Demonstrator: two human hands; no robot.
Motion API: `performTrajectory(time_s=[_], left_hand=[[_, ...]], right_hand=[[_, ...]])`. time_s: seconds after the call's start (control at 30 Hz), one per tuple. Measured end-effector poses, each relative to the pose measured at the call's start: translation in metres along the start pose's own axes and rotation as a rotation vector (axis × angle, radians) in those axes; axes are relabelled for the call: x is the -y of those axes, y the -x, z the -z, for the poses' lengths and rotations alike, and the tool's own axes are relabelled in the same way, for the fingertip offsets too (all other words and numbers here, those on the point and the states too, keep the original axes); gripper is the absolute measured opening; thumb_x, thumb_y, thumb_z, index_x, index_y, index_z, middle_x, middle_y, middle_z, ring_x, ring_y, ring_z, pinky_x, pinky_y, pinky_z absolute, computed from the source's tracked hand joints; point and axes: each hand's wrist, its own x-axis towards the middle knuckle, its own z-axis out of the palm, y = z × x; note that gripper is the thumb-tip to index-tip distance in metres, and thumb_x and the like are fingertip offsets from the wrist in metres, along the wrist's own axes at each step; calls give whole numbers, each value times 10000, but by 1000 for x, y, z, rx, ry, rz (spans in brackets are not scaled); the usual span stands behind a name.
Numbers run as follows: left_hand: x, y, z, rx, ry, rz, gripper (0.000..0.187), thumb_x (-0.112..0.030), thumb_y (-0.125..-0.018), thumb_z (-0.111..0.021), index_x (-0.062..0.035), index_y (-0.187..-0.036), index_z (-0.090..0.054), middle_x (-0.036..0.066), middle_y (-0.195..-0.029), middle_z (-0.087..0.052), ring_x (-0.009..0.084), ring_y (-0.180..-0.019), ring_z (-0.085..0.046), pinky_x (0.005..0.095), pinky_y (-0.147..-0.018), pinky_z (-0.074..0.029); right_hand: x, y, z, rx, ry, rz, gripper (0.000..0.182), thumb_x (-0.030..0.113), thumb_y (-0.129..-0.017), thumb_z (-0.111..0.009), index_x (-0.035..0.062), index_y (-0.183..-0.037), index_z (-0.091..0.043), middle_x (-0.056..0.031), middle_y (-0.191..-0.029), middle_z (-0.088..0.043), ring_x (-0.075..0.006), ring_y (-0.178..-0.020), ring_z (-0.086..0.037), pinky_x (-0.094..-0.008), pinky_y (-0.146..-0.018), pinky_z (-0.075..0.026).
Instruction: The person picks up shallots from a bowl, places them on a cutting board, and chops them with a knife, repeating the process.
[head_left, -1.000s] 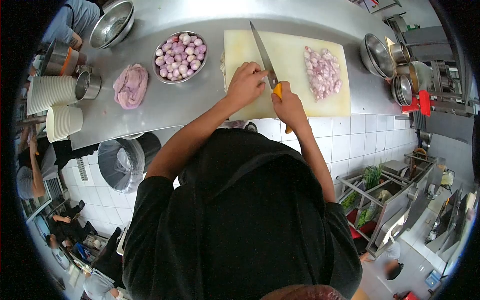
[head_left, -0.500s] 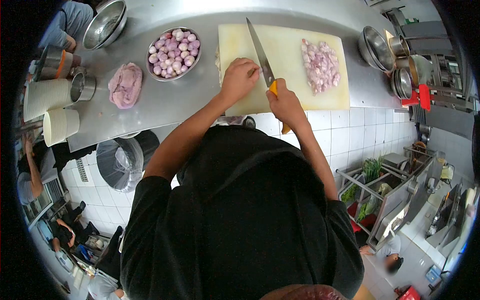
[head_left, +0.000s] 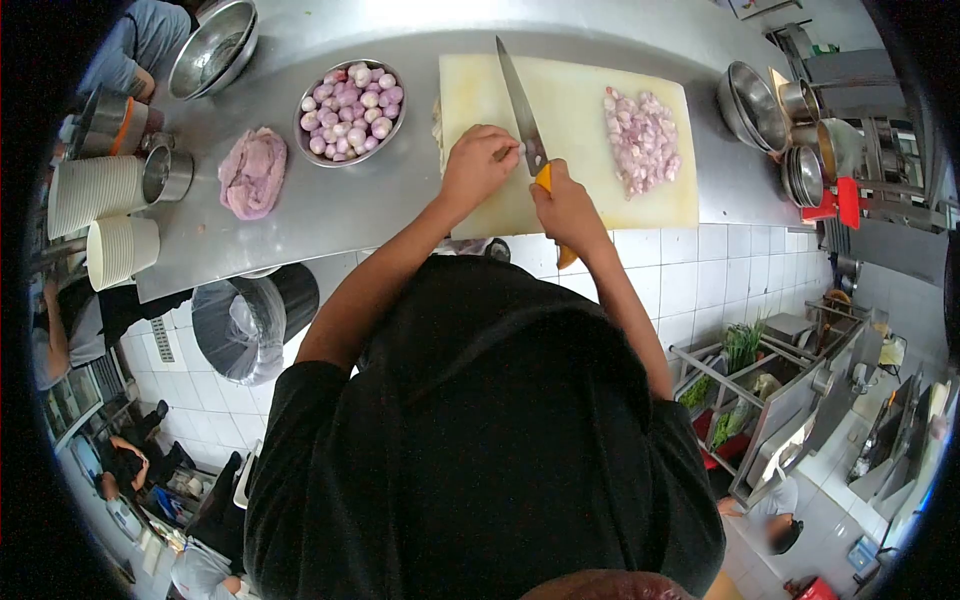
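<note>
My right hand (head_left: 568, 208) is wrapped round the yellow handle of a long kitchen knife (head_left: 519, 105). The blade points away from me over a pale cutting board (head_left: 560, 90). Left of the blade, my left hand (head_left: 480, 172) is closed, its fingertips pinching a small pale shallot (head_left: 520, 149) that is mostly hidden. Cut shallots (head_left: 641, 145) lie in a pile on the board's right part. Beyond my left hand, a metal bowl (head_left: 300, 128) holds several peeled whole shallots (head_left: 350, 112).
A crumpled pink cloth (head_left: 252, 173) lies on the steel table (head_left: 330, 215). Stacked white tubs (head_left: 122, 252) stand at the left, metal bowls (head_left: 752, 108) at the right. A lined bin (head_left: 240, 325) is below the table's edge. Other people are in the background.
The view has shifted slightly, so the board and bowl appear a little lower. Both hands keep nearly the same place and grip by the knife.
</note>
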Motion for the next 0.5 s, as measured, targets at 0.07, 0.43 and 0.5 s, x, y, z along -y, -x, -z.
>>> performTrajectory(time_s=[0.07, 0.43, 0.5], left_hand=[[-1, 1, 0, -13, 18, -7, 127, -126, -808, -693, -22, -868, -735, 103, -942, -715, 303, -938, -655, 391, -871, -525], [-2, 1, 2, 3, 6, -7, 123, -121, -811, -691, -26, -872, -737, 100, -941, -714, 300, -941, -649, 391, -865, -523], [-2, 1, 1, -8, 0, -10, 125, -126, -813, -691, -27, -873, -738, 99, -945, -715, 298, -944, -648, 392, -869, -523]], right_hand=[[9, 16, 19, 67, -9, -42, 310, 185, -952, -556, -15, -1110, -381, -374, -864, -642, -550, -868, -631, -607, -791, -488], [10, 17, 23, 45, -2, -20, 268, 187, -969, -543, 1, -1079, -384, -322, -755, -641, -443, -602, -662, -519, -575, -530], [12, 17, 19, 40, 20, -24, 271, 179, -961, -541, -10, -1079, -386, -328, -770, -641, -465, -657, -659, -540, -625, -526]])
